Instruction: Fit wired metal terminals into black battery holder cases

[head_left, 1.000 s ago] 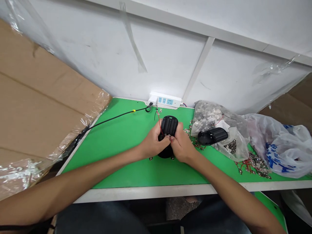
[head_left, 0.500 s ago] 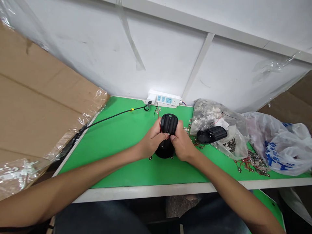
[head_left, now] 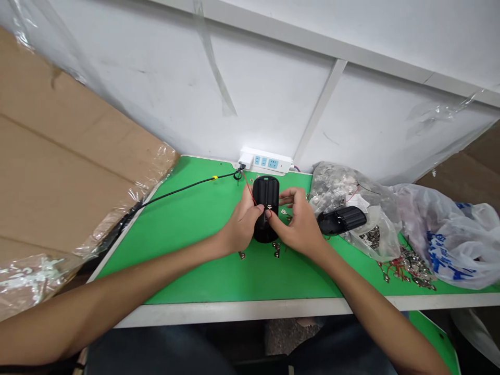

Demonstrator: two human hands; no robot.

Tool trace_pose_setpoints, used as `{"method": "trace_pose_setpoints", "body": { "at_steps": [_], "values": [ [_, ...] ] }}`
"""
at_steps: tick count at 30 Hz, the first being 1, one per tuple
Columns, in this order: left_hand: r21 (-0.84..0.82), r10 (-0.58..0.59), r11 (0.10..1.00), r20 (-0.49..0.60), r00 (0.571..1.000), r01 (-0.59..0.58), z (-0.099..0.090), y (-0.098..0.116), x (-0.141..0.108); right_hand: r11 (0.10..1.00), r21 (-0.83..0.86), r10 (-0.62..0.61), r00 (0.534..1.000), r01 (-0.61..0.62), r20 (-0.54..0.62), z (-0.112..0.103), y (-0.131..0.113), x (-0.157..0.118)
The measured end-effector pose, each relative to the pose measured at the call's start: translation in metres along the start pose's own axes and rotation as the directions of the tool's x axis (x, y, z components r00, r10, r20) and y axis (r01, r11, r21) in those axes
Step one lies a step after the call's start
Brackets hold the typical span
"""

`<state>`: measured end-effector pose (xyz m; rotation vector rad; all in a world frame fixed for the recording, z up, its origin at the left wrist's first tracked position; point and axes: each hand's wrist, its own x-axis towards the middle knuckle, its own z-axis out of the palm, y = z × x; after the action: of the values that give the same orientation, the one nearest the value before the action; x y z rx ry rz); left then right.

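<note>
A black plastic battery case with rounded ends and long grooves stands tilted up in front of me. My left hand is closed round its left side, thumb on the front. My right hand holds it more lightly: the thumb presses by a small metal contact in the middle of the case, while the curled fingers reach its right edge. A thin red wire runs from the contact up past my left hand. Below and beside the case, loose metal contacts lie on the green tabletop.
A second black case rests against a clear bag of metal parts at right. Beyond are a white plastic bag and a pile of wired contacts. A power strip with a black cable sits at the wall; cardboard stands left.
My right hand has loosened its wrap, its fingers drawing out to the right of the case while its thumb stays at the contact. The case has shifted slightly up and left in view.
</note>
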<state>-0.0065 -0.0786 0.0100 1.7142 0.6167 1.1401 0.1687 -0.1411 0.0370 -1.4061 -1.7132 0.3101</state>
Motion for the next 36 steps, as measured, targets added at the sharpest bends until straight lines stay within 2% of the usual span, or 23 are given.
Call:
{"method": "trace_pose_setpoints", "body": {
  "at_steps": [3,7,11,15,20,25,28,30,33,36],
  "values": [
    [0.049,0.007,0.999,-0.02,1.0,-0.006,0.0,0.001,0.001,0.982,-0.135,-0.146,0.986,0.134,-0.082,-0.005,0.001,0.002],
    [0.071,0.026,0.997,0.004,1.0,-0.026,0.001,0.002,0.0,0.945,-0.214,-0.261,0.964,0.246,-0.044,-0.007,0.0,0.004],
    [0.1,0.065,0.992,0.054,0.996,-0.07,0.003,0.003,-0.003,0.92,-0.272,-0.295,0.956,0.283,-0.001,-0.004,0.002,0.004],
    [0.123,0.015,0.992,0.07,0.997,-0.024,0.006,0.005,-0.005,0.866,-0.377,-0.352,0.936,0.328,0.005,-0.003,0.004,0.003],
    [0.043,-0.024,0.999,0.058,0.998,0.022,0.009,0.007,-0.005,0.816,-0.447,-0.4,0.916,0.367,0.022,-0.002,0.003,0.001],
    [-0.073,-0.044,0.996,0.073,0.996,0.049,0.012,0.005,-0.005,0.817,-0.466,-0.386,0.923,0.339,-0.005,-0.001,0.004,0.0],
    [-0.087,-0.023,0.996,0.116,0.993,0.034,0.012,0.003,-0.008,0.851,-0.418,-0.357,0.934,0.318,-0.016,-0.002,0.005,0.001],
    [-0.044,0.002,0.999,0.158,0.987,0.005,0.011,0.002,-0.01,0.91,-0.302,-0.312,0.949,0.283,-0.053,-0.004,0.005,0.003],
    [0.058,0.067,0.995,0.192,0.979,-0.08,0.008,0.003,-0.01,0.982,-0.07,-0.182,0.977,0.175,-0.115,-0.008,0.006,0.006],
    [0.163,0.186,0.963,0.169,0.968,-0.213,0.005,0.005,-0.005,0.993,0.104,-0.044,0.993,0.056,-0.111,-0.009,0.009,0.008]
  ]
}}
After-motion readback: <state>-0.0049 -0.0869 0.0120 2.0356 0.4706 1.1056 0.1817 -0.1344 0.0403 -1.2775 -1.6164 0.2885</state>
